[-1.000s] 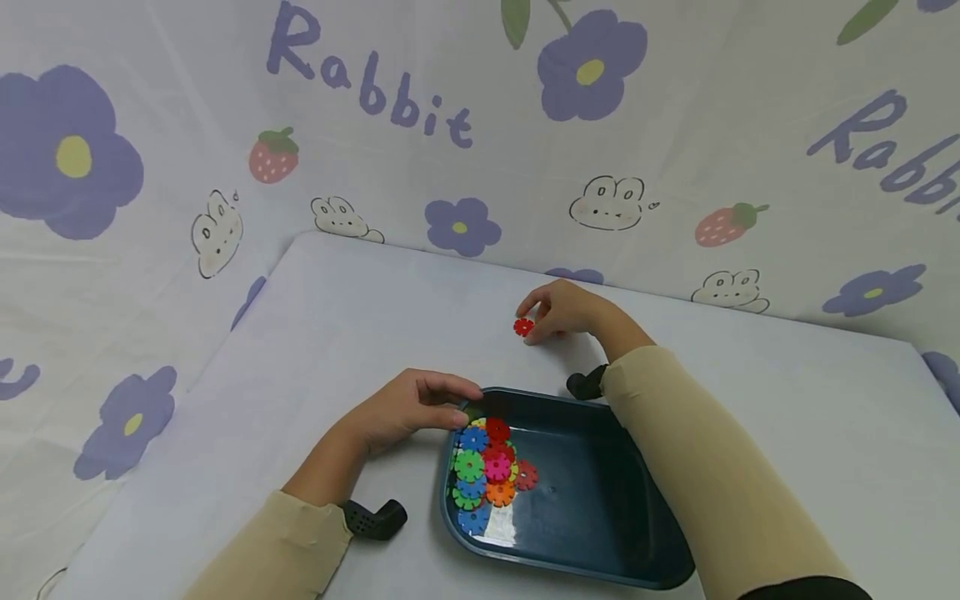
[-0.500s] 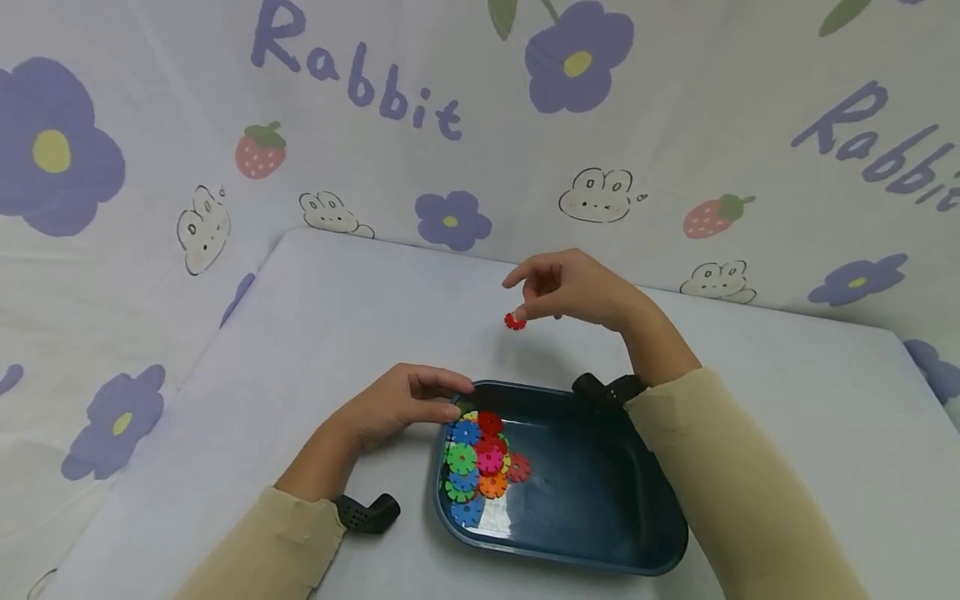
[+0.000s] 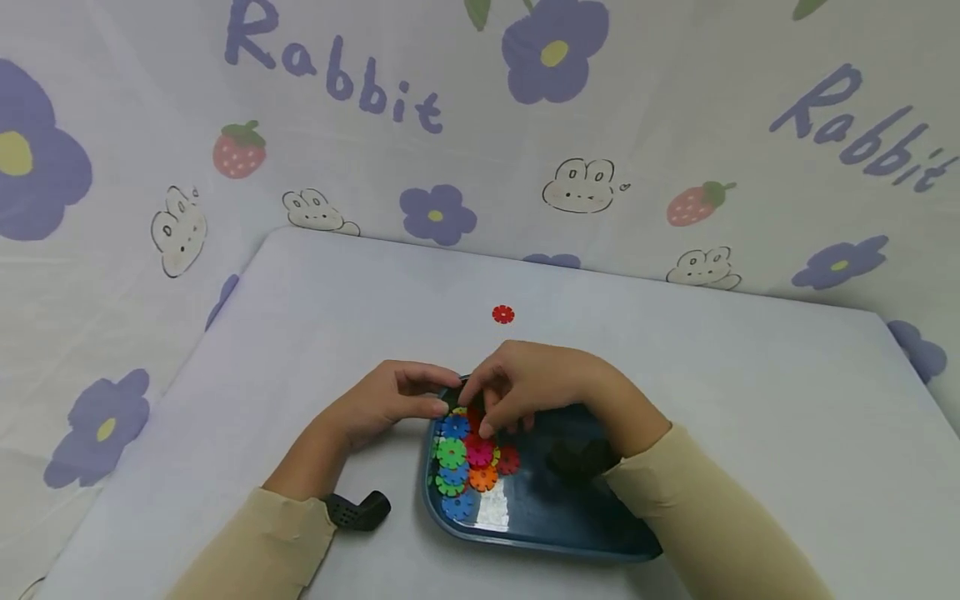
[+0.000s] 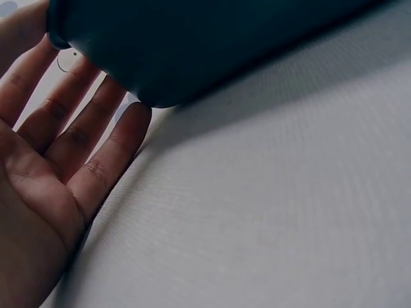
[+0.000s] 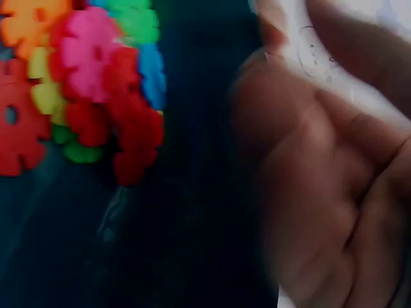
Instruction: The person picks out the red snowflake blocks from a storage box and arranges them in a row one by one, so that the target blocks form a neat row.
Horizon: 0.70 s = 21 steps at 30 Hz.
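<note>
A dark teal plastic tray (image 3: 525,533) stands on the table, with a pile of colourful notched plastic discs (image 3: 452,454) toward its left side. My left hand (image 3: 378,404) holds the tray's far left corner between thumb and fingers; in the left wrist view, fingertips (image 4: 135,122) meet the outer wall. My right hand (image 3: 536,379) reaches over the tray's back edge, fingers bent above the pile, with no disc between them. Beside the blurred right hand (image 5: 314,173), the right wrist view shows red discs (image 5: 131,122) close up. One red disc (image 3: 503,314) lies flat beyond the tray.
The white table (image 3: 360,292) runs back to a printed cloth backdrop (image 3: 480,150). A black wrist camera (image 3: 360,510) juts from the left wrist beside the tray. The right forearm (image 3: 697,492) crosses the tray's right end.
My right hand let go of the red disc on the table behind the tray and came back over the pile. The left hand stays at the tray corner; the head view shifted slightly.
</note>
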Tool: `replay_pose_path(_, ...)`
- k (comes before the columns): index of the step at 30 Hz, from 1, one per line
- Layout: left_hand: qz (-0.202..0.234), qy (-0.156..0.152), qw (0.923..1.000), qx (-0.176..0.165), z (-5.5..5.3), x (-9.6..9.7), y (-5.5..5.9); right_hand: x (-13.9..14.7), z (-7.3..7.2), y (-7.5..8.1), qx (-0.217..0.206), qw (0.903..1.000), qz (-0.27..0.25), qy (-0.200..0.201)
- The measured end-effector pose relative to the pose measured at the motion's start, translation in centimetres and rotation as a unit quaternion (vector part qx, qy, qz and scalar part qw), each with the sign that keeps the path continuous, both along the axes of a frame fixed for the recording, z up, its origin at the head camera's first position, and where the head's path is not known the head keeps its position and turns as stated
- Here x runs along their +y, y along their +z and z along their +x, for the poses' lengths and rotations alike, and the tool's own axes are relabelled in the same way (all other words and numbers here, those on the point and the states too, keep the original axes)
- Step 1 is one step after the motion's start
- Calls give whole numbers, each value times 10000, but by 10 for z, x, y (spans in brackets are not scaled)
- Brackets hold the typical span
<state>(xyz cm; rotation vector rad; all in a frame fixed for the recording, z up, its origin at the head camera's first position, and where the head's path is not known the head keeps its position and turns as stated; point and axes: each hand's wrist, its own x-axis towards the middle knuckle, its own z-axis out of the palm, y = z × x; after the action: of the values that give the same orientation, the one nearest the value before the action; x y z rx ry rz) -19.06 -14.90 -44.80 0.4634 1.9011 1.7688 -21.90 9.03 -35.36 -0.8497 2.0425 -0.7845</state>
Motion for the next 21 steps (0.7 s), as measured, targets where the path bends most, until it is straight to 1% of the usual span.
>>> replay_pose_path(2,-1,35,10000,-2,0,1,1,-5,6,-3,245,9978,600,-136)
replay_pose_path(4,12,73,10000,-4,1,2,1,-9,12,-6,593,9915,1126,-276)
replay_pose_path(6,21,104,9999,-17,1,3,1,-14,18,-9,994,9829,1513,-320)
replay_pose_path(8,26,124,9999,-10,1,4,1,-18,22,-11,1324,9754,1727,-348)
replay_pose_path(10,24,134,9999,-1,1,5,2,-22,26,-13,1637,9686,1830,-378)
replay_pose_path(15,-11,169,9999,37,1,5,4,-27,32,-17,2041,9596,1864,-522)
replay_pose_path(18,-56,180,9998,47,1,6,6,-27,34,-21,2229,9554,1875,-482)
replay_pose_path(21,-89,198,9998,32,1,6,7,-25,34,-26,2303,9537,1891,-418)
